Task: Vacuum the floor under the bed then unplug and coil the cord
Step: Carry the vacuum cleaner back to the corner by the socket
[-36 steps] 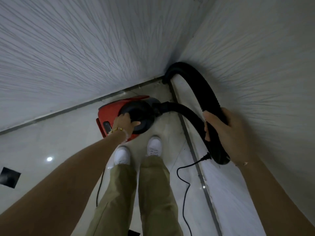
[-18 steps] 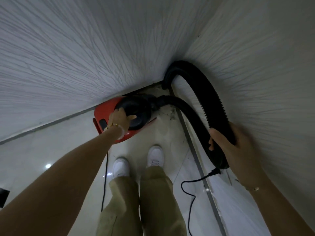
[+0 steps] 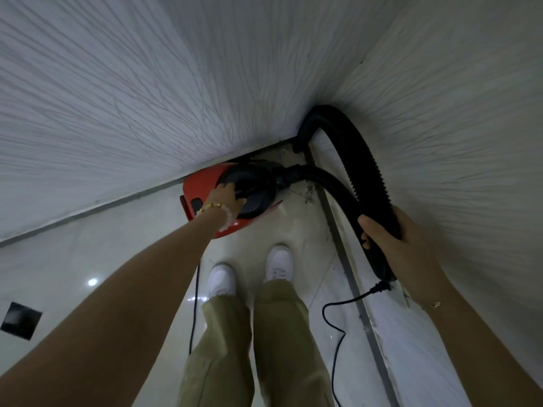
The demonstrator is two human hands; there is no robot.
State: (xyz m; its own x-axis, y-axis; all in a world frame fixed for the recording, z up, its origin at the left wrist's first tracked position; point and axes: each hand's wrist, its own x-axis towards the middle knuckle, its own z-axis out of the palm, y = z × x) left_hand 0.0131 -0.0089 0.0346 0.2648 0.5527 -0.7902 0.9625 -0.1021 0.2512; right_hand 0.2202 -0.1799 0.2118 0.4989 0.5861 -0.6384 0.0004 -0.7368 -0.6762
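Observation:
A red canister vacuum (image 3: 202, 183) with a black round top sits on the floor in the corner, close to the left wall. My left hand (image 3: 224, 198) grips the black handle on its top. From the vacuum's front, a black ribbed hose (image 3: 361, 160) loops up along the right wall and back down. My right hand (image 3: 388, 236) is closed around the hose's lower end. A thin black cord (image 3: 335, 321) with its plug (image 3: 380, 287) trails on the floor below that hand.
Two white textured walls (image 3: 147, 98) meet in the corner ahead. The floor (image 3: 88, 245) is glossy pale tile with a dark inset square (image 3: 20, 320) at the left. My white shoes (image 3: 279, 264) stand just behind the vacuum. Dust lies in the corner.
The vacuum has moved away from me, deeper into the corner and closer to the left wall, with my left hand on its handle. My right hand has stayed on the hose.

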